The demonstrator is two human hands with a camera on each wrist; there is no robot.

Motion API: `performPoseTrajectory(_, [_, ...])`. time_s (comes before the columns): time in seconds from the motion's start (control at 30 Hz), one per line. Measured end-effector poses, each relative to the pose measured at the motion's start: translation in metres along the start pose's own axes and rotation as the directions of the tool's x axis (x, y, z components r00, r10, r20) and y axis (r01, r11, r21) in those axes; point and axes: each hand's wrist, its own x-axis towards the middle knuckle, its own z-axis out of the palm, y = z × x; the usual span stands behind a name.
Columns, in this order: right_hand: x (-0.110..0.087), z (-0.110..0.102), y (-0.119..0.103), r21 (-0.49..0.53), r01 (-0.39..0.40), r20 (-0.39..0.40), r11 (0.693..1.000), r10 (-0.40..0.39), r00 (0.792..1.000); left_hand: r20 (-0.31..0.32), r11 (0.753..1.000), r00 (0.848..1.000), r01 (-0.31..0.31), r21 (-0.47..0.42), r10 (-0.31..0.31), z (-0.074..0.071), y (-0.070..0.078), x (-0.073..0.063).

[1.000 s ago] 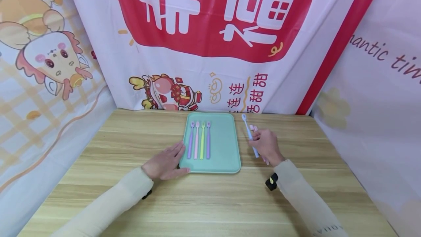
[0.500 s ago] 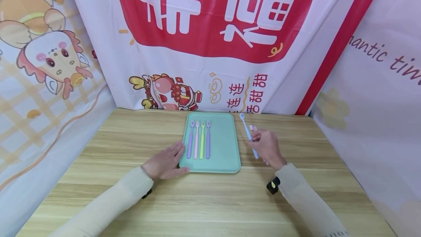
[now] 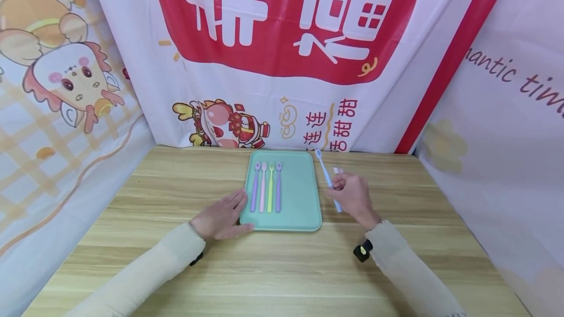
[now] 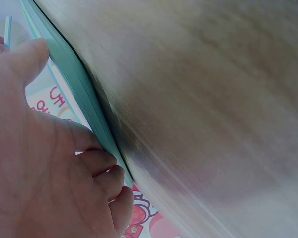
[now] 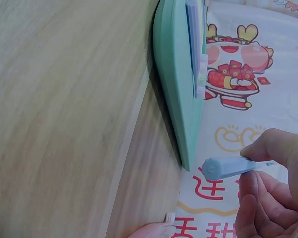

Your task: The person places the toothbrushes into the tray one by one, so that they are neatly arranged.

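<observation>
My right hand [image 3: 351, 197] pinches a blue toothbrush [image 3: 324, 172] between thumb and fingers, just off the right side of a mint-green tray [image 3: 302, 192]. In the right wrist view, the blue handle's end [image 5: 219, 168] points toward the camera. My left hand [image 3: 222, 216] rests along the tray's left edge, fingers straight and thumb near the front corner. Side by side on the tray's left half lie a purple toothbrush [image 3: 254, 191], a pink one [image 3: 263, 191], a yellow-green one [image 3: 270, 191] and another purple toothbrush [image 3: 278, 191]. Beneath my right hand lies a pink toothbrush [image 3: 338, 170], mostly hidden.
The wooden table [image 3: 282, 273] extends around the tray. A printed white and red cloth [image 3: 282, 67] hangs behind the table's far edge, with more printed cloth [image 3: 498, 126] on both sides.
My right hand has shifted slightly left with the blue toothbrush, bringing its head nearer the tray's far right corner. My left hand and the tray have stayed in place.
</observation>
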Motion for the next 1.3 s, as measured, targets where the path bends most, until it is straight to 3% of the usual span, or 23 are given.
performPoseTrajectory(0.43, [-0.001, 0.012, -0.018, 0.022, 0.037, -0.019, 0.999, -0.037, 0.999, 0.006, 1.000, 1.000, 0.005, 0.004, -0.005, 0.001, -0.001, 0.000])
performPoseTrajectory(1.03, [-0.001, 0.039, -0.042, 0.096, -0.029, 0.005, 0.995, 0.029, 1.000, 0.017, 1.000, 1.000, 0.012, 0.013, -0.012, 0.002, -0.002, 0.002])
performPoseTrajectory(1.3, [0.004, 0.055, -0.053, 0.065, 0.000, -0.035, 0.998, 0.002, 0.999, 0.017, 1.000, 1.000, 0.017, 0.018, -0.017, 0.003, -0.003, 0.002])
